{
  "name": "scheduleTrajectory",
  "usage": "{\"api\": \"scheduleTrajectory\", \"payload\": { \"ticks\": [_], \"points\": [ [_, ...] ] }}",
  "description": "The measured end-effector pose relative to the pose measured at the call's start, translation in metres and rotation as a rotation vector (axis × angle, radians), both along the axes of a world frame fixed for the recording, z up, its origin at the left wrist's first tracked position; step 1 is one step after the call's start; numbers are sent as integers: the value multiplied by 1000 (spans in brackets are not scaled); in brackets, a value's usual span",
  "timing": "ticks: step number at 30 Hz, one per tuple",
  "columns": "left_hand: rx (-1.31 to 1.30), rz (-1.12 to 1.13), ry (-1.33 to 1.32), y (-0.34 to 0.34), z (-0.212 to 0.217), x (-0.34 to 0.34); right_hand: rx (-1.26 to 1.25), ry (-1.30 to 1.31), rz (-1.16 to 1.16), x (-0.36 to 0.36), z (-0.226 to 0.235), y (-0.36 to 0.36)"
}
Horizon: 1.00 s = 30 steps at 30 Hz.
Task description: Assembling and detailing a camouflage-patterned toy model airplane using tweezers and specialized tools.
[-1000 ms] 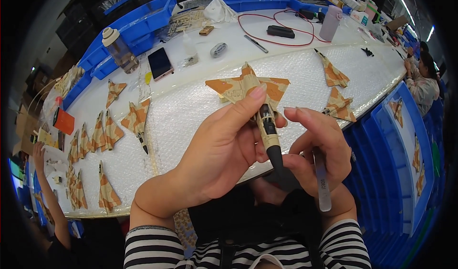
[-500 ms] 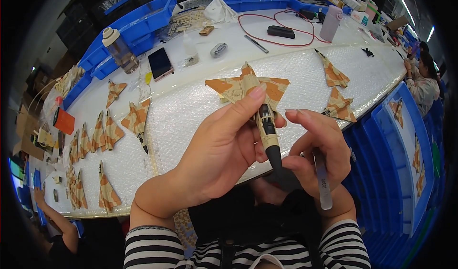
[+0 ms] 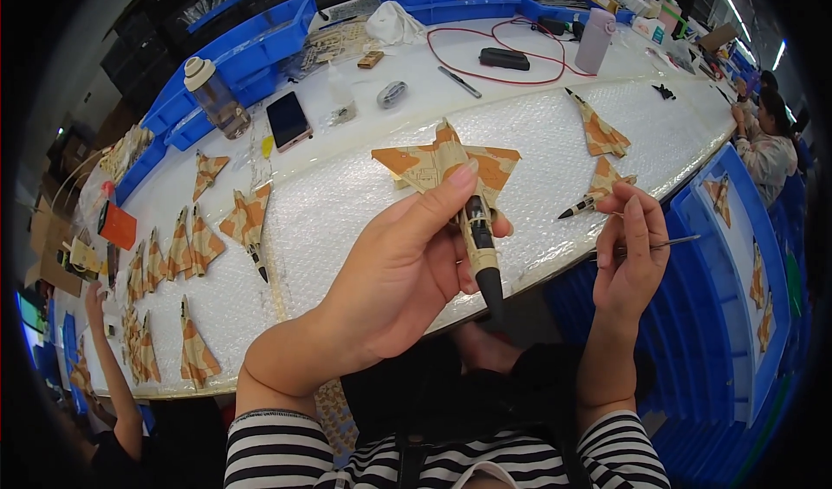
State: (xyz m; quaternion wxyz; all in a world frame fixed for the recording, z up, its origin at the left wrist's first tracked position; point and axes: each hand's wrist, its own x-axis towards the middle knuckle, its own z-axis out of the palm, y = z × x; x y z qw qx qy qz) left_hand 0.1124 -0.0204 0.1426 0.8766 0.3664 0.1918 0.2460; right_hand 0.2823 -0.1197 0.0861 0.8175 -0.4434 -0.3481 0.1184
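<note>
The left hand [image 3: 403, 251] grips the model jet [image 3: 479, 218] around its body. Right of this jet, the right hand [image 3: 630, 255] holds metal tweezers [image 3: 678, 242], it seems, partly hidden.

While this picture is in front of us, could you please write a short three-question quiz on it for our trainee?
1. Multiple choice: what does the left hand hold?
A) a pen
B) a camouflaged model jet
C) a white cloth

2. True or false: the right hand holds a slim metal tool apart from the jet in the other hand.

3. Fill in: just to the right of the clear bottle with the cream lid lies a dark-screened ____.

Key: 1. B; 2. True; 3. phone.
</note>
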Motion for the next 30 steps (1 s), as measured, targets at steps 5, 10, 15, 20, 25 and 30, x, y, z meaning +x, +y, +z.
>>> {"api": "scheduleTrajectory", "payload": {
  "ticks": [5,10,15,20,25,30],
  "points": [
    [-8,4,-3,-1,0,1,-73,-49,29,0,-2,-1],
    [-9,11,1,0,-1,2,-92,-33,68,-5,-3,0],
    [-8,25,-4,3,-3,1,-128,-25,88,-14,-1,3],
    [-45,16,-14,1,0,2,-180,-63,106,-15,-2,3],
    [-2,48,3,-3,0,3,-200,3,211,-17,-7,7],
    [173,-431,-145,18,4,-4,19,455,577,1,-33,-2]
  ]
}}
